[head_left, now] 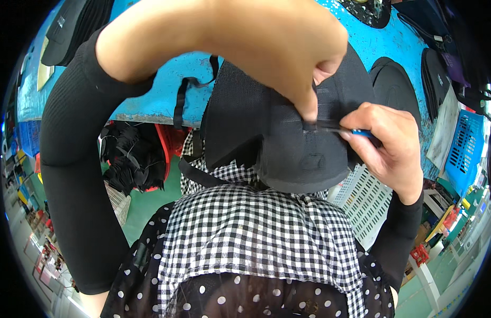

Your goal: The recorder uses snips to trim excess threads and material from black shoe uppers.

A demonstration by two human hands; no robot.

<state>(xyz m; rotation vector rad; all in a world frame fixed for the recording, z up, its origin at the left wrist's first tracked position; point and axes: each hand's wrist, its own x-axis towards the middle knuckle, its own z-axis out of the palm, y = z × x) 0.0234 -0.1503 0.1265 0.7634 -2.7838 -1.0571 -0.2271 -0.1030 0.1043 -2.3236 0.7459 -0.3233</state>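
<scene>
Across the table edge and my lap lies a large black padded fabric piece with a rounded stitched flap. My left hand reaches over it from above, its fingers bent and closed. One fingertip presses on a small black strap end at the middle of the piece; whatever the other fingers grip is hidden. My right hand is closed around a slim tool with a blue handle. The tool's thin metal tip points left and meets the piece right beside my left fingertip. Its exact kind cannot be made out.
A worn blue table stretches ahead, with black padded pieces stacked at right and more at far left. A red bin of black straps is below left. A white perforated crate and a blue basket are at right.
</scene>
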